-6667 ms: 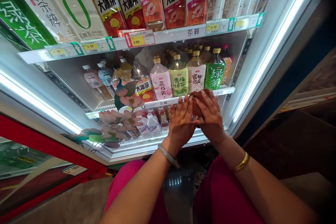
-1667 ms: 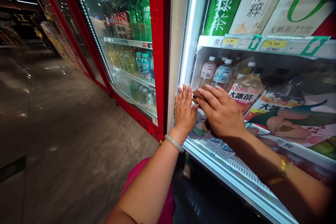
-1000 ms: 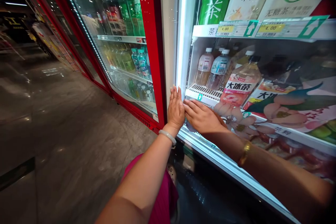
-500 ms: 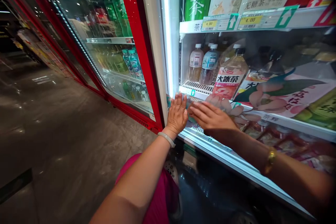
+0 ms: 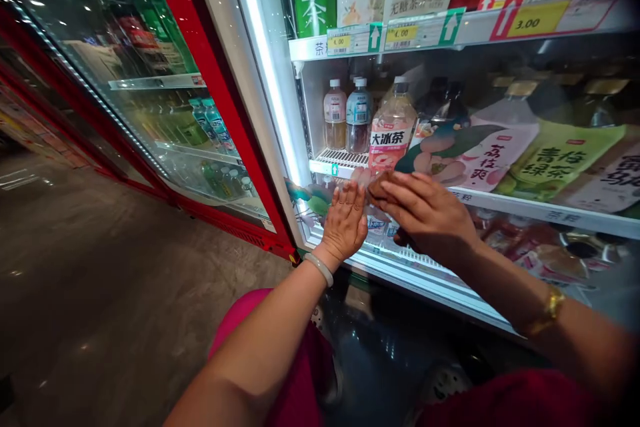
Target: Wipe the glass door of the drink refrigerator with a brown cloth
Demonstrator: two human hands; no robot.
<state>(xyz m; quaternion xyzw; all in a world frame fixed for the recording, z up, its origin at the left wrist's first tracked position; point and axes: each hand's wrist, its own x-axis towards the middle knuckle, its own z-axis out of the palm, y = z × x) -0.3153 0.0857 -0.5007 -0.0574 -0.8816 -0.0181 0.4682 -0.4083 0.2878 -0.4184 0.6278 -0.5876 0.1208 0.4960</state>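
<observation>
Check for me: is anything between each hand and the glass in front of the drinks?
Between the right hand and the glass, yes: what looks like a brown cloth, mostly hidden under that hand. Between the left hand and the glass, nothing visible; that hand appears laid flat.

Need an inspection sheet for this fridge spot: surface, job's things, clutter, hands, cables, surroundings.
Surface: upright glass pane with flower decals.
Job's things: brown cloth, bunched, mostly hidden under the right hand.
Clutter: drink bottles on shelves behind the glass.
Hands: left hand spread, apparently flat on the pane; right hand holds the brown cloth there.
Cables: nothing seen.
Surroundings: red-framed cooler at left; grey floor below.
</observation>
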